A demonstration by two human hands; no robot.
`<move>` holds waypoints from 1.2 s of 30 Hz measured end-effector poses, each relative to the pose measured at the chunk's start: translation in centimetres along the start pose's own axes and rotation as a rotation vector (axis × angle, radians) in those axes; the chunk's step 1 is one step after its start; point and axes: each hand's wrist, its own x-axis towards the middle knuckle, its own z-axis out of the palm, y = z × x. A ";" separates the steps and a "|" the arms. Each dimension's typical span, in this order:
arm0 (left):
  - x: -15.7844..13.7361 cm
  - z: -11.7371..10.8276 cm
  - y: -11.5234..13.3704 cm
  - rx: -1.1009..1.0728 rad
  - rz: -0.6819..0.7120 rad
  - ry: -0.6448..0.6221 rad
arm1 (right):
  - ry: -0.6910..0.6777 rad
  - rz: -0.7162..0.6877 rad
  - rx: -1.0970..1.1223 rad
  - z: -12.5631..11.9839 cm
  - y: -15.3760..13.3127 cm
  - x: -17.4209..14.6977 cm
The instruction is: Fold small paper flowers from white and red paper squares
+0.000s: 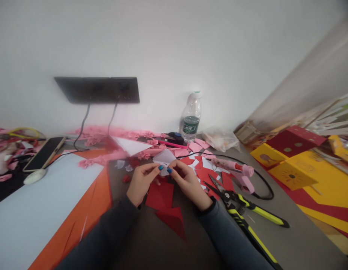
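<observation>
In the head view, my left hand (pixel 145 182) and my right hand (pixel 189 182) meet above the middle of the table. Both are closed in a pinch, thumbs side by side, on a small pale piece of paper (pixel 164 172); its exact shape is partly hidden by the fingers. A larger pale sheet (pixel 164 155) shows just behind the fingertips; whether it joins the held piece I cannot tell. Below the hands lie a red paper square (pixel 160 195) and a folded red paper piece (pixel 173 221).
Right of my hands are red and white scraps (pixel 202 173), a pink glue gun (pixel 235 170) with a black cable and yellow-black shears (pixel 232 198). A water bottle (pixel 191 119) stands by the wall. Leftward lie pink paper flowers (pixel 97 160), large sheets (pixel 50 210) and a phone (pixel 44 153).
</observation>
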 end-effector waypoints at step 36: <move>-0.5 0.0 1.3 0.169 0.164 -0.145 | 0.013 0.027 0.021 -0.9 0.3 0.2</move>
